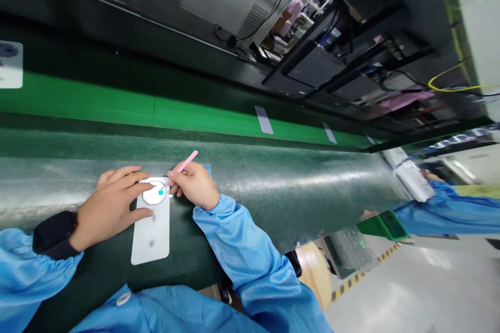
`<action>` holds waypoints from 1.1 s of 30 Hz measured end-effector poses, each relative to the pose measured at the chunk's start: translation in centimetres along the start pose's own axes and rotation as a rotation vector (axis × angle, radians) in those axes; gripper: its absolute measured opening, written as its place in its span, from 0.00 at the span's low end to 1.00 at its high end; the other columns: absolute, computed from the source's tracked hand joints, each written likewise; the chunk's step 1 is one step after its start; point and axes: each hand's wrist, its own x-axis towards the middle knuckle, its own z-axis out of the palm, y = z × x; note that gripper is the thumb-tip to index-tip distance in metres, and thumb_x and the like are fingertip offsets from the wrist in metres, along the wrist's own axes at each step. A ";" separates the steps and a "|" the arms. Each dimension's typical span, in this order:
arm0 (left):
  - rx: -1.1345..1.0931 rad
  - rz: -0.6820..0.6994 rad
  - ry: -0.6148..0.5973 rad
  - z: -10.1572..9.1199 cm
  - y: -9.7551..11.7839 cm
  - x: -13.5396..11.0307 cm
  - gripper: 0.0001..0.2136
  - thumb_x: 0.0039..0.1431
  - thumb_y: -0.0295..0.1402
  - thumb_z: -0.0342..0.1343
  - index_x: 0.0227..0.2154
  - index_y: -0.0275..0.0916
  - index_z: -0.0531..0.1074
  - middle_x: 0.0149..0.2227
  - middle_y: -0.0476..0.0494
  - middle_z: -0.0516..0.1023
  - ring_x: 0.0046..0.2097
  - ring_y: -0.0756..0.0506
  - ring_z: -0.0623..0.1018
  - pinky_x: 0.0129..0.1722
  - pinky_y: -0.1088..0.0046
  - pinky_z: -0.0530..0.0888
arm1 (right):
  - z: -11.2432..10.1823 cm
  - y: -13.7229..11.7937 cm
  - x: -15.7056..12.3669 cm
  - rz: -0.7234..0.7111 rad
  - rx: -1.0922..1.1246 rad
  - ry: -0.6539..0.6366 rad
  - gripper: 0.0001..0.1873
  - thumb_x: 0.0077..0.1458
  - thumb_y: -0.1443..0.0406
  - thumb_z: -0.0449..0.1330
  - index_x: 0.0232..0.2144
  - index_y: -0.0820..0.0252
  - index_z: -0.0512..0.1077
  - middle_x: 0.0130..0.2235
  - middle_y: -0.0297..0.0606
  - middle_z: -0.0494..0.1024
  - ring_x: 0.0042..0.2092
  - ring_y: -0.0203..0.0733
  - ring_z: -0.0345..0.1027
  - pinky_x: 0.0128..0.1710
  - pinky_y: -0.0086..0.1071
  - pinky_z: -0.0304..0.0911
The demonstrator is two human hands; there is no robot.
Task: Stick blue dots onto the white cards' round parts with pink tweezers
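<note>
The white panel (151, 230) lies flat on the green worktop (273, 187), near its front edge and in front of the person, its long side running away from the body. Near its far end sits a white eight-sided plate (149, 197) with a small cyan spot (161, 192) on it.

The left hand (113, 208) grips nothing — it lies palm down with the fingers spread, reaching over the panel's left edge, one fingertip at the plate and the thumb lower down on the panel. A black watch (55, 234) circles that wrist.

The right hand (195, 186), just beside the panel's far right corner, pinches a slim pink tool (188, 160) — its rear end slants up and away, its tip points down at the cyan spot. Whether the tip touches the spot, I cannot tell.

Beyond the worktop runs a bright green strip (117, 101) bearing more pale panels, one (263, 119) of them right of the hands. At far right, another person's blue sleeve (449, 210) extends over a green bin (385, 225).
</note>
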 end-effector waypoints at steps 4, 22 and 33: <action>-0.011 -0.031 -0.024 0.0 0.0 0.1 0.26 0.69 0.63 0.58 0.59 0.54 0.82 0.59 0.37 0.86 0.67 0.25 0.78 0.61 0.41 0.75 | -0.1 0.4 0.3 -0.016 -0.013 -0.004 0.14 0.66 0.71 0.67 0.28 0.60 0.70 0.24 0.32 0.77 0.22 0.33 0.72 0.20 0.22 0.64; -0.027 -0.054 -0.036 -0.4 0.2 0.1 0.24 0.68 0.60 0.59 0.58 0.54 0.83 0.58 0.36 0.86 0.67 0.25 0.78 0.61 0.40 0.75 | -0.2 0.6 0.5 -0.033 -0.058 -0.007 0.14 0.65 0.68 0.70 0.29 0.60 0.70 0.25 0.32 0.78 0.23 0.33 0.73 0.21 0.22 0.66; -0.003 -0.039 -0.048 -0.6 0.2 0.2 0.24 0.68 0.60 0.60 0.58 0.55 0.83 0.58 0.35 0.86 0.66 0.23 0.78 0.59 0.39 0.77 | 0.0 0.5 0.2 -0.048 -0.082 0.002 0.13 0.65 0.68 0.70 0.30 0.60 0.71 0.25 0.32 0.78 0.23 0.34 0.73 0.22 0.22 0.67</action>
